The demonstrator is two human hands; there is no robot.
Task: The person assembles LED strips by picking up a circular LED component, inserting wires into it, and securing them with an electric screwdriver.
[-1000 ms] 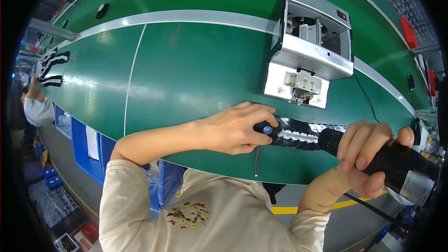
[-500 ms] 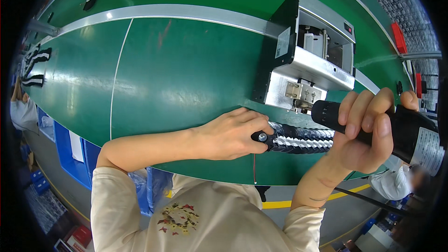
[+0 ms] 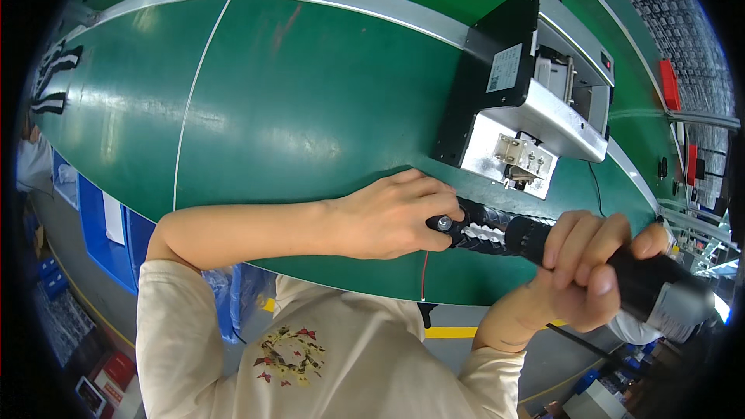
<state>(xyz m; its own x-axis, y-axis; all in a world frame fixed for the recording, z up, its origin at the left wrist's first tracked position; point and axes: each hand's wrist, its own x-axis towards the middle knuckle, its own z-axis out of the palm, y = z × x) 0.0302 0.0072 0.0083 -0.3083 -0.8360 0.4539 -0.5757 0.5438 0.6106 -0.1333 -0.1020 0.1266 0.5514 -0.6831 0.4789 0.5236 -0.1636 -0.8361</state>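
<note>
My left hand [image 3: 400, 216] rests on the green bench, its fingers closed round the black end of a black-and-white braided strap [image 3: 483, 237]. A shiny round screw head [image 3: 444, 223] shows in that black end, beside my fingertips. My right hand [image 3: 578, 264] grips a thick black electric screwdriver [image 3: 648, 283], which has a pale label near its back end. The screwdriver lies nearly level, its nose pointing left over the strap and hiding much of it. Whether the tip touches anything, I cannot tell.
Just beyond my hands stands a metal-and-black screw feeder [image 3: 570, 120]. More black-and-white straps [image 3: 58, 81] lie at the far left of the bench [image 3: 272, 109]. Blue bins [image 3: 109, 233] sit below the left edge. A red bin [image 3: 669, 85] is at the far right.
My right hand has brought the screwdriver down and left, away from the screw feeder's front and over the strap. My left hand keeps its hold. The whole view has shifted slightly.
</note>
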